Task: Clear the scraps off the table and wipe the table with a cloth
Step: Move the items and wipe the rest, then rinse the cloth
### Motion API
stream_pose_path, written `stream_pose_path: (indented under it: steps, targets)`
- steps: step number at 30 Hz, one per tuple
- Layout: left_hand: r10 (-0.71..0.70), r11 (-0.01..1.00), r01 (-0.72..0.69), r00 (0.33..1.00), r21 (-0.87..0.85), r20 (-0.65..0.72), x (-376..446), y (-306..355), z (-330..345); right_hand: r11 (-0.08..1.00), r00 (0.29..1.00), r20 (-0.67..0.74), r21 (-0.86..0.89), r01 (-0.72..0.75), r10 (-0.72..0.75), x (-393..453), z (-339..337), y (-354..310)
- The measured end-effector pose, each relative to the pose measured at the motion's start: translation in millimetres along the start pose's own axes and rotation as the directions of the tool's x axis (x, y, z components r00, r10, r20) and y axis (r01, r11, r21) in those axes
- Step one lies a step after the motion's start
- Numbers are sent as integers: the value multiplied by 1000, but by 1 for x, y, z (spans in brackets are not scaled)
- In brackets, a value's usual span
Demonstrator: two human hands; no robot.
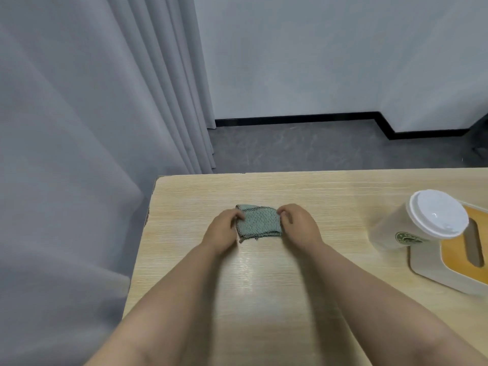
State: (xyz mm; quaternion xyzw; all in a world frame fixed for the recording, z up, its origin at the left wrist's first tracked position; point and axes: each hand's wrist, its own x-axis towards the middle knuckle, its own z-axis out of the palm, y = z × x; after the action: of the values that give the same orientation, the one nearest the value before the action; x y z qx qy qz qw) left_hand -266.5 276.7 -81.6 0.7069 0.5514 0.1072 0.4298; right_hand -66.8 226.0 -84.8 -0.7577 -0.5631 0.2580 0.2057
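A small green cloth (260,221) with a dark stitched edge lies folded on the light wooden table (264,286). My left hand (223,231) grips its left edge, fingers curled over the fabric. My right hand (298,225) pinches its right edge between thumb and curled fingers. Both forearms reach in from the bottom of the view. I see no scraps on the visible tabletop.
A paper cup (412,223) with a white lid stands at the right, beside a white and orange tissue box (449,260). The table's left edge (142,233) sits close to a grey curtain (79,154). Grey floor and a white wall lie beyond the far edge.
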Motion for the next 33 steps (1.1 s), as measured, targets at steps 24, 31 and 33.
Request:
stream_pose_path:
  steps: [24,31,33]
  targets:
    - [44,824,82,977,560,-208,21,-72,9,876,952,-228,-391,-283,206,91,50,11]
    - [46,825,81,976,559,-211,23,-72,10,848,944,161,-415,329,-288,79,91,-50]
    - [47,833,82,975,547,-218,23,-72,10,818,924,216,-431,380,-316,86,87,-48]
